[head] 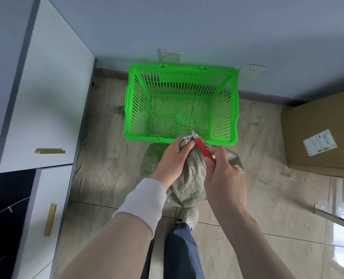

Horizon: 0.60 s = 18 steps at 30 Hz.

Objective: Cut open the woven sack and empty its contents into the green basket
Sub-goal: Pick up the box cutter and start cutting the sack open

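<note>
I see the woven sack (pixel 189 178), grey-green and crumpled, bunched at its neck, held upright over the floor (pixel 267 188) just near of the green basket (pixel 132 109), which sits against the far wall. My left hand (pixel 172 160) is closed tight around the gathered neck. My right hand (pixel 225 178) is curled around a red-handled cutter (pixel 204 151), its blade touching the sack's top beside the basket's near rim. A cardboard box (pixel 324 137) sits to the right.
</note>
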Each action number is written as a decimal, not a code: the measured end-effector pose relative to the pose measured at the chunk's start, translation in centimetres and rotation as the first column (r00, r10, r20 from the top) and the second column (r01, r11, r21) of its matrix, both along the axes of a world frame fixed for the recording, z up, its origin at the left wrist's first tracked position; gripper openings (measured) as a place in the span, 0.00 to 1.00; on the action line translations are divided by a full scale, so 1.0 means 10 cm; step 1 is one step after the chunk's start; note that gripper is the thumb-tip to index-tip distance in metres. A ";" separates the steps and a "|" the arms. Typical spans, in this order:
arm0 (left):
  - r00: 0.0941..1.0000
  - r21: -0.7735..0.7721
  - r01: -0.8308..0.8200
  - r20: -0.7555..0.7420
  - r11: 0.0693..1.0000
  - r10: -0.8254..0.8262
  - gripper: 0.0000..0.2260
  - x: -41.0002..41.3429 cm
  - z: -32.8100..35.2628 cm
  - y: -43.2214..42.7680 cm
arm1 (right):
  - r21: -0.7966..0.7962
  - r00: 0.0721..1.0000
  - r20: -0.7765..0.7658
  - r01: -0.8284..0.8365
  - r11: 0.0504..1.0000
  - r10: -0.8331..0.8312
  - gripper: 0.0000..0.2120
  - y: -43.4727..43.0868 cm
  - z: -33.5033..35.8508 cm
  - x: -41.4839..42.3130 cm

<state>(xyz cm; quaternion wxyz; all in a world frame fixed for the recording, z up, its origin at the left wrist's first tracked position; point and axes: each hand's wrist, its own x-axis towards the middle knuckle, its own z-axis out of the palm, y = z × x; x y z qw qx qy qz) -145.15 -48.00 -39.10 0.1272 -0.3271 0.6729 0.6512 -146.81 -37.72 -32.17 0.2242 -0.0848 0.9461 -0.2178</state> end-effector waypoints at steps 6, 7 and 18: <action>0.998 -0.012 0.051 0.021 0.999 -0.051 0.09 -0.01 0.00 0.06 | 0.029 1.000 -0.008 0.011 1.000 -0.010 0.12 0.04 0.03 -0.05; 0.999 -0.017 0.038 0.028 0.999 -0.037 0.09 -0.02 0.00 0.04 | 0.031 1.000 -0.005 -0.004 1.000 0.005 0.12 0.04 0.03 -0.04; 0.999 0.059 -0.031 0.009 0.998 0.030 0.05 0.07 0.00 0.10 | 0.087 0.999 -0.015 -0.043 0.995 0.044 0.12 0.00 -0.02 -0.07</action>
